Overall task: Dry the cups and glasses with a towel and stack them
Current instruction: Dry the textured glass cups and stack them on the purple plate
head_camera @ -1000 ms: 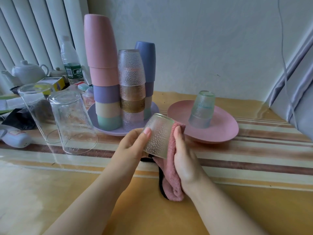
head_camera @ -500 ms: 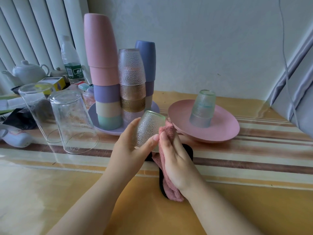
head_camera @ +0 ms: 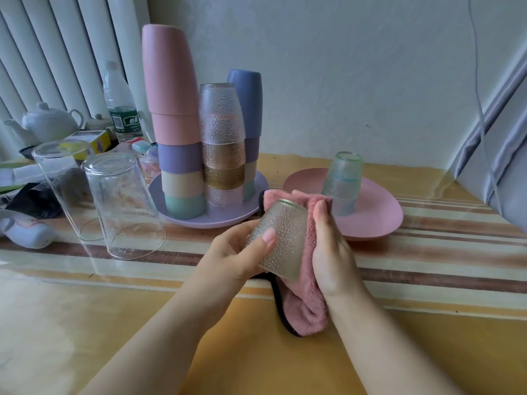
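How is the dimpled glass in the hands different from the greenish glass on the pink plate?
The dimpled glass is tilted, gripped by the left hand against the pink towel held in the right hand; the greenish glass stands untouched on the pink plate. The first looks clear, the second green-tinted. Both are textured and bottom-up.

Left hand (head_camera: 233,252): fingers hidden behind the dimpled glass (head_camera: 281,240), only thumb shows. Right hand (head_camera: 332,252): fingertips partly sunk in the pink towel (head_camera: 302,306); can't tell how far it wraps the glass's far side. Purple plate (head_camera: 256,183): back rim hidden by cup stacks. Blue cup stack (head_camera: 248,109) mostly behind the textured glass stack (head_camera: 222,138). Bottle (head_camera: 119,104) label too small to read. Clutter at desk's left edge cut off, unclear.
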`<control>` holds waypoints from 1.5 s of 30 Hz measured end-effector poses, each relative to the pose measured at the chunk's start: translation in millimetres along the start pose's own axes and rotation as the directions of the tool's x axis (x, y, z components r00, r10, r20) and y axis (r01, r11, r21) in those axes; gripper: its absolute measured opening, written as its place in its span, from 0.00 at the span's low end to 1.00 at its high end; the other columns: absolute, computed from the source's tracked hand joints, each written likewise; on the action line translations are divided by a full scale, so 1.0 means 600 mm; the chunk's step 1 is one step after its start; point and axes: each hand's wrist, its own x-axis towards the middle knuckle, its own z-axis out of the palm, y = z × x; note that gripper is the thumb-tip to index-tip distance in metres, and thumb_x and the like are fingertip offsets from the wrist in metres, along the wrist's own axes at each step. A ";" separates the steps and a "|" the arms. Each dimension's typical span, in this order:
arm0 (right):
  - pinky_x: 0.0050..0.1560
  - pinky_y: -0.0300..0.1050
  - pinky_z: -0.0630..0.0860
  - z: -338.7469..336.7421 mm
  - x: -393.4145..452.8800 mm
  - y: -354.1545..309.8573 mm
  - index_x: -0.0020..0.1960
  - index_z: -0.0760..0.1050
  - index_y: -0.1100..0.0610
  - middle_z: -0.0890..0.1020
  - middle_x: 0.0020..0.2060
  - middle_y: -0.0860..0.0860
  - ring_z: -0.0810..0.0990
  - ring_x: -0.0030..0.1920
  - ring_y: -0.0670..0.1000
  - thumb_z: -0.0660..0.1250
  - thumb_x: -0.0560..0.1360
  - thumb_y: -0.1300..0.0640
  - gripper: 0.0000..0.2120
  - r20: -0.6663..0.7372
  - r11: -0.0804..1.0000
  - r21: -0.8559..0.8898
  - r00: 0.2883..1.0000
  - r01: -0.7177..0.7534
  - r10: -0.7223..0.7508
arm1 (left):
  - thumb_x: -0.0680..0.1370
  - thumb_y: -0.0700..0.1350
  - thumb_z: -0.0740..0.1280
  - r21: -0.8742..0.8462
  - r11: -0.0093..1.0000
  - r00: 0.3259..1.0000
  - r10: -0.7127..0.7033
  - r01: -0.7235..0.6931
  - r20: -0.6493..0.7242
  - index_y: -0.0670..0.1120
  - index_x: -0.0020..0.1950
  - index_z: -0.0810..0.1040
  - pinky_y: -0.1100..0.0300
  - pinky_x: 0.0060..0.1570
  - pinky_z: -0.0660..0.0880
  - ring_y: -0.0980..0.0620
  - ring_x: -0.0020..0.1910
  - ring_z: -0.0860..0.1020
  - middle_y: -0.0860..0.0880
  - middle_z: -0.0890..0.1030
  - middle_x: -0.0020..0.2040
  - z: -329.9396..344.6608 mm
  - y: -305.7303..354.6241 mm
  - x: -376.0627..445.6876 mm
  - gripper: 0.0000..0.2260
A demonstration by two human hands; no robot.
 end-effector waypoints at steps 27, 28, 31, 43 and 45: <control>0.63 0.43 0.69 -0.029 0.015 0.035 0.64 0.72 0.55 0.79 0.59 0.49 0.75 0.62 0.48 0.60 0.79 0.52 0.15 0.050 0.886 -0.454 0.996 0.093 -0.079 | 0.59 0.58 0.77 0.445 0.890 0.806 0.191 0.098 -0.560 0.54 0.54 0.73 0.51 0.50 0.79 0.54 0.51 0.80 0.56 0.80 0.51 -0.038 -0.001 0.006 0.27; 0.61 0.43 0.70 -0.032 0.016 0.034 0.64 0.72 0.55 0.79 0.58 0.50 0.75 0.61 0.49 0.60 0.79 0.52 0.15 0.048 0.880 -0.466 0.996 0.090 -0.077 | 0.60 0.57 0.77 0.467 0.877 0.798 0.197 0.117 -0.570 0.54 0.55 0.73 0.51 0.52 0.78 0.53 0.51 0.79 0.56 0.80 0.51 -0.040 -0.003 0.007 0.26; 0.57 0.41 0.70 -0.042 0.020 0.031 0.62 0.73 0.55 0.80 0.56 0.50 0.77 0.58 0.50 0.60 0.79 0.53 0.13 0.038 0.868 -0.489 0.997 0.082 -0.073 | 0.66 0.51 0.80 0.516 0.837 0.805 0.173 0.184 -0.568 0.51 0.56 0.73 0.51 0.55 0.76 0.51 0.52 0.78 0.51 0.80 0.53 -0.040 -0.008 0.010 0.24; 0.54 0.38 0.66 -0.100 0.040 0.029 0.68 0.69 0.56 0.78 0.60 0.52 0.75 0.62 0.54 0.59 0.80 0.53 0.17 0.000 0.828 -0.558 0.998 0.052 -0.063 | 0.65 0.49 0.79 0.687 0.638 0.876 0.039 0.348 -0.480 0.46 0.53 0.69 0.59 0.41 0.67 0.49 0.50 0.73 0.49 0.75 0.51 -0.035 0.010 0.026 0.24; 0.54 0.38 0.66 -0.102 0.041 0.029 0.68 0.69 0.55 0.78 0.60 0.52 0.75 0.61 0.53 0.59 0.80 0.52 0.18 0.017 0.825 -0.561 0.997 0.068 -0.071 | 0.66 0.49 0.79 0.724 0.599 0.888 0.049 0.340 -0.458 0.46 0.56 0.70 0.61 0.40 0.65 0.51 0.49 0.70 0.50 0.71 0.52 -0.026 0.004 0.029 0.26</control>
